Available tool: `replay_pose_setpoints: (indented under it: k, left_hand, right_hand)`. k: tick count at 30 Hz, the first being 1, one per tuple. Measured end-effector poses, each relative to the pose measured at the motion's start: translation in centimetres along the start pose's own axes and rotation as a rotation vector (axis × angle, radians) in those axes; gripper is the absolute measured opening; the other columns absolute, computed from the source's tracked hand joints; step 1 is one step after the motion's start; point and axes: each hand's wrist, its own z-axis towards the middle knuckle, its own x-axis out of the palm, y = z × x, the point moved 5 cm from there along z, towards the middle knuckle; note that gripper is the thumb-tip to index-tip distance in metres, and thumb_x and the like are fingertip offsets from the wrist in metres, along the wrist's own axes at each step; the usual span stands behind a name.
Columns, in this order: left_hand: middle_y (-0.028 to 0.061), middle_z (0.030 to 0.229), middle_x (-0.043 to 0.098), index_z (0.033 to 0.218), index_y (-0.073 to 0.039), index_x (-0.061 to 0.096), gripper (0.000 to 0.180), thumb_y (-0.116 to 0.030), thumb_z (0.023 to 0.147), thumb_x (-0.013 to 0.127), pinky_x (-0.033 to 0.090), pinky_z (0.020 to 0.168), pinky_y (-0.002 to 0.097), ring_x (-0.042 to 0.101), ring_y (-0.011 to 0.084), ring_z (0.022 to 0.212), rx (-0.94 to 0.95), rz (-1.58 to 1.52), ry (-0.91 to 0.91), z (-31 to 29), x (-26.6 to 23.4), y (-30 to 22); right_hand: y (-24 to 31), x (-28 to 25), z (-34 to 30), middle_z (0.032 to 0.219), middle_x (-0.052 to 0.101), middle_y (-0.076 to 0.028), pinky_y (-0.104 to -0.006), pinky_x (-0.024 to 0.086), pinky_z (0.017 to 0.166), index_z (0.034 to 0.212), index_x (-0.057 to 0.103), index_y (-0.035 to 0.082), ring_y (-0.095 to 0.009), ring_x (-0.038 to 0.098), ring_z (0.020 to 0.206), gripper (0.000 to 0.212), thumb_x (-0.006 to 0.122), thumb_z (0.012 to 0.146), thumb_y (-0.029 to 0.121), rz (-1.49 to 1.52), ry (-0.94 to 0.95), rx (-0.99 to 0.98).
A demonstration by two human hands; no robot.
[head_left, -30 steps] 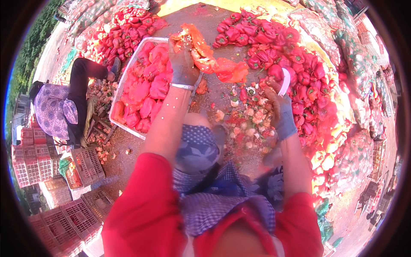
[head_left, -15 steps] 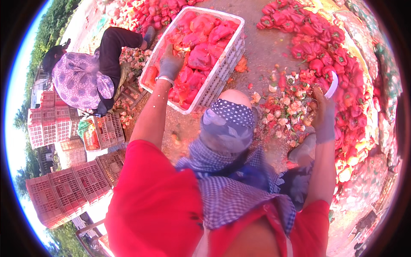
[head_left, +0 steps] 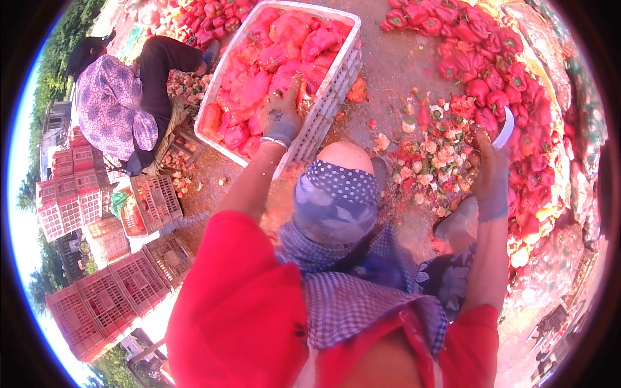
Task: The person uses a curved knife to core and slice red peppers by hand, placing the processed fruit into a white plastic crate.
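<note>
The right hand (head_left: 486, 173) is near on the right and is closed around a small knife with a white blade (head_left: 505, 127), right above a messy heap of pepper scraps (head_left: 432, 155) on the ground. A bit farther, the left hand (head_left: 282, 118) rests flat with fingers spread on cut red peppers (head_left: 272, 71) inside a white crate (head_left: 323, 110), holding none of them. Far on the right lies a big pile of whole red peppers (head_left: 479, 77), and far on the left another person in a flowered top (head_left: 113, 107) sits by stacked red crates (head_left: 71, 194).

Site: outdoor farm sorting yard.
Evidence: red peppers (head_left: 479, 77) heaped on bare ground, stacked plastic crates (head_left: 97, 304), trees (head_left: 61, 45).
</note>
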Motion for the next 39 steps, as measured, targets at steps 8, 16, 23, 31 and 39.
replay_pose_setpoints:
  k: [8, 16, 23, 31, 39]
  left_hand:
    - [0.0229, 0.127, 0.052, 0.147, -0.037, 0.037, 0.058, -0.037, 0.091, 0.054, 0.043, 0.094, 0.0540, 0.053, 0.0433, 0.114, 0.166, -0.305, -0.038, 0.8, 4.3, 7.0]
    - [0.0081, 0.159, 0.026, 0.151, -0.041, 0.027, 0.056, -0.039, 0.097, 0.046, 0.023, 0.110, 0.0656, 0.024, 0.0436, 0.143, -0.062, -0.017, 0.118, -1.0, 4.2, 4.1]
    - [0.0031, 0.162, 0.018, 0.152, -0.041, 0.020, 0.060, -0.040, 0.096, 0.044, 0.020, 0.111, 0.0643, 0.021, 0.0369, 0.146, 0.036, 0.176, 0.074, -0.5, 5.5, 3.9]
    - [0.0015, 0.164, 0.012, 0.154, -0.042, 0.007, 0.063, -0.040, 0.099, 0.037, 0.027, 0.106, 0.0645, 0.021, 0.0304, 0.147, 0.142, 0.538, 0.127, 1.0, 11.4, 7.1]
    - [0.0104, 0.140, 0.041, 0.142, -0.021, 0.034, 0.053, -0.040, 0.094, 0.048, 0.039, 0.099, 0.0520, 0.044, 0.0331, 0.126, 0.168, 0.443, 0.275, 7.0, 6.7, 6.4]
  right_hand:
    - [1.0, 0.8, -0.6, 0.061, 0.051, 0.000, -0.0255, 0.041, 0.042, 0.108, 0.066, 0.003, -0.011, 0.052, 0.050, 0.031, 0.061, 0.094, 0.030, 0.187, -0.045, 0.134]
    - [-0.1, 1.6, -0.3, 0.076, 0.060, -0.002, -0.0237, 0.042, 0.045, 0.110, 0.065, -0.001, -0.008, 0.051, 0.055, 0.030, 0.062, 0.094, 0.024, 0.272, -0.060, 0.198]
    - [-1.4, 1.1, 0.0, 0.070, 0.055, 0.000, -0.0256, 0.043, 0.046, 0.106, 0.062, 0.001, -0.009, 0.050, 0.054, 0.024, 0.065, 0.092, 0.020, 0.366, -0.046, 0.231]
    - [0.7, -3.2, -2.9, 0.067, 0.061, -0.007, -0.0300, 0.044, 0.041, 0.098, 0.062, -0.001, -0.013, 0.056, 0.050, 0.026, 0.074, 0.081, 0.015, 0.308, -0.148, 0.057]
    - [-0.4, -24.7, -9.0, 0.062, 0.057, -0.007, -0.0315, 0.041, 0.037, 0.084, 0.061, -0.001, -0.015, 0.052, 0.044, 0.020, 0.072, 0.081, 0.015, 0.243, -0.639, 0.004]
